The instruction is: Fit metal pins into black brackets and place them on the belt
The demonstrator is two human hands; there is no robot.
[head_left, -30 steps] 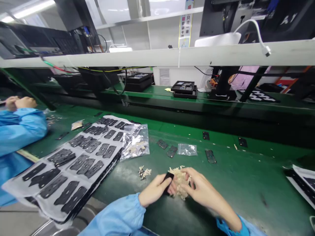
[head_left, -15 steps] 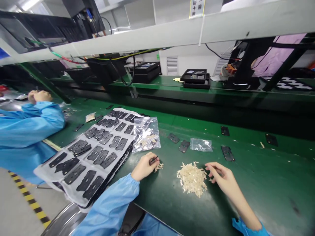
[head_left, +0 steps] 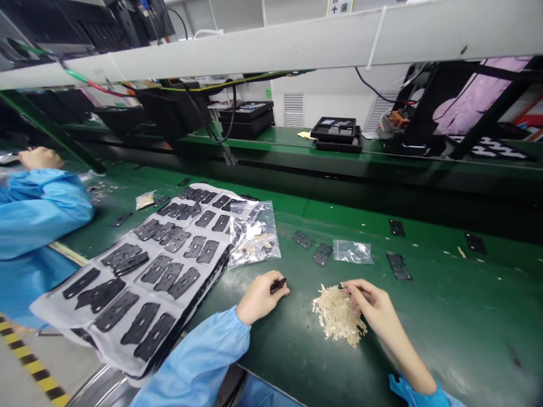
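Note:
My left hand (head_left: 263, 298) is closed around a small dark piece (head_left: 278, 285), which sticks out between thumb and fingers; most of it is hidden. It rests at the green table left of a heap of small cream-coloured strips (head_left: 337, 316). On the heap's upper right edge is my right hand (head_left: 371, 299), thumb and forefinger drawn together at the strips. Whatever lies between those fingertips is too small to make out. Beyond the heap lie flat black plates with cutouts, such as one plate (head_left: 323, 254), and a small clear zip bag (head_left: 353, 251).
Left of me, a white-lined tray (head_left: 46, 308) bears rows of black plates. A larger clear bag (head_left: 254, 234) with pale pieces overlaps its corner. Farther left is a co-worker's blue sleeve (head_left: 46, 198). Black trays (head_left: 337, 135) stand on the back shelf, below a pale beam (head_left: 271, 42).
My right hand has moved left onto the heap's edge. My left hand, still around the dark piece, has shifted right; the few strips seen beside it before no longer show there.

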